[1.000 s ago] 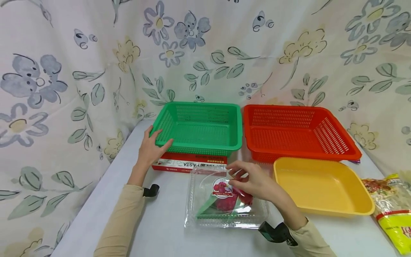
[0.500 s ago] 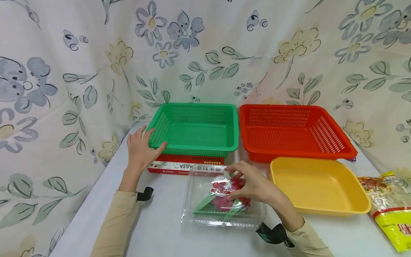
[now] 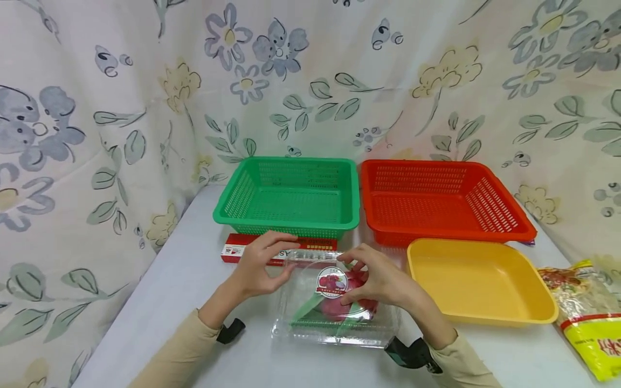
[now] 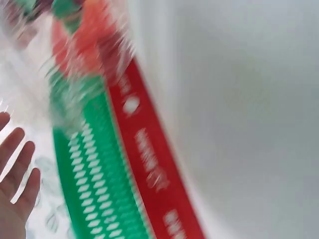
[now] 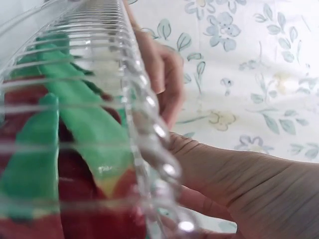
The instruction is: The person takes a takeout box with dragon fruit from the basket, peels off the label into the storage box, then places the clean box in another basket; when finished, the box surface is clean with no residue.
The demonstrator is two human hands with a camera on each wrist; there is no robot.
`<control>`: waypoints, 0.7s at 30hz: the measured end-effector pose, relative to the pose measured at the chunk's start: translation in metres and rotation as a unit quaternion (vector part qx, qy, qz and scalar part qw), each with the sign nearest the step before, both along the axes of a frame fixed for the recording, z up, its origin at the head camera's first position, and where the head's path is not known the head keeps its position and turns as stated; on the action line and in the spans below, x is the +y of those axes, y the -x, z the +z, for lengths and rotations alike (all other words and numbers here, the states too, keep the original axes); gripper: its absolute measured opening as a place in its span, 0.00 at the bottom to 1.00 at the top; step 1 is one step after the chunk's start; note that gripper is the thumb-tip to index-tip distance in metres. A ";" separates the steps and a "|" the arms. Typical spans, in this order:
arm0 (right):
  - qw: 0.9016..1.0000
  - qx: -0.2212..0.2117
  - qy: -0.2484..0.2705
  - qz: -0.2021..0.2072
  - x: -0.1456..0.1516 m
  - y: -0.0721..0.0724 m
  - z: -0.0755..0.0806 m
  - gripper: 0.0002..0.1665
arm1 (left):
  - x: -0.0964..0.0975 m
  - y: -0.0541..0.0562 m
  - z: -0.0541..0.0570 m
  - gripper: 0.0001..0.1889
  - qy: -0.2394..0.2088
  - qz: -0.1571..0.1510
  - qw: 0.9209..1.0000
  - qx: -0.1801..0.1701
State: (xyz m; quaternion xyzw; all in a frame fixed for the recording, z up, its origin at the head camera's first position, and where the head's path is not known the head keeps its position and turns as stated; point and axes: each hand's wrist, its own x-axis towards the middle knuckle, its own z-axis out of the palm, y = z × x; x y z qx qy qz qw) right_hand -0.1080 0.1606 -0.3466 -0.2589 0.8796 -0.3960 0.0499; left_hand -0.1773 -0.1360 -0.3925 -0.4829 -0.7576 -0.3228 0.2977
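A clear plastic clamshell container [image 3: 301,291] with a round label and a dragon fruit [image 3: 335,307] inside lies at the middle front of the table. My right hand [image 3: 383,277] grips its lid from the right, thumb and fingers curled over the raised middle. In the right wrist view, the ribbed wall of the container [image 5: 144,129] and the green-tipped red fruit [image 5: 79,164] fill the left side. My left hand [image 3: 262,269] is at the container's left back corner, fingers loosely spread and holding nothing. The left wrist view is blurred, with spread fingers [image 4: 20,154] at its left edge.
Behind the container lies a red-and-white pasta box [image 3: 230,248], partly covered by the left hand. A green basket [image 3: 286,222] and a red basket [image 3: 451,235] stand at the back. At right are a yellow tray [image 3: 480,285] and a bagged food packet [image 3: 587,318].
My left hand has left the green basket's left rim and come right and nearer to the container's left corner. The right hand stays on the lid. The view has shifted slightly.
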 end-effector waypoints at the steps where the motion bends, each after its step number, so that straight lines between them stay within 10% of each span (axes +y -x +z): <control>1: 1.000 -0.001 0.000 -0.001 0.000 0.000 0.000 0.37 | 0.002 -0.002 -0.003 0.20 0.015 -0.009 1.000 -0.008; 21: 1.000 -0.007 -0.014 -0.012 -0.002 -0.002 0.001 0.36 | 0.005 -0.013 -0.018 0.31 0.106 -0.071 0.971 -0.203</control>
